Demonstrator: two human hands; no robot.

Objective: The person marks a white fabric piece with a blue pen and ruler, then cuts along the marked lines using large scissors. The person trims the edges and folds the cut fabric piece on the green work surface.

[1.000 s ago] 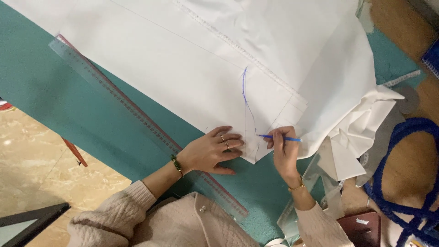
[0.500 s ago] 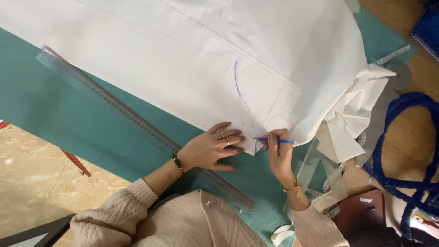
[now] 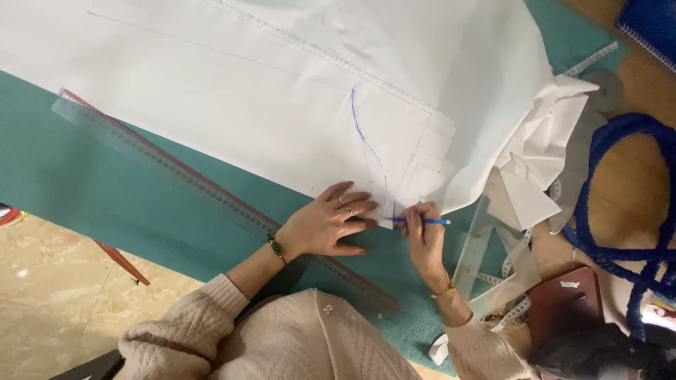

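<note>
A large white fabric sheet lies spread over a teal table. A blue curved line and faint straight lines are drawn near its lower corner. My left hand rests flat on that corner, fingers spread, with rings and a green bracelet. My right hand grips a blue pen whose tip touches the fabric's edge beside my left fingertips.
A long clear ruler lies diagonally on the teal table under my left wrist. A clear set square, a measuring tape, crumpled white fabric, a blue cord and a dark red case sit at right.
The view has shifted slightly. Both hands stay at the fabric corner, with the pen tip a little lower along the drawn lines.
</note>
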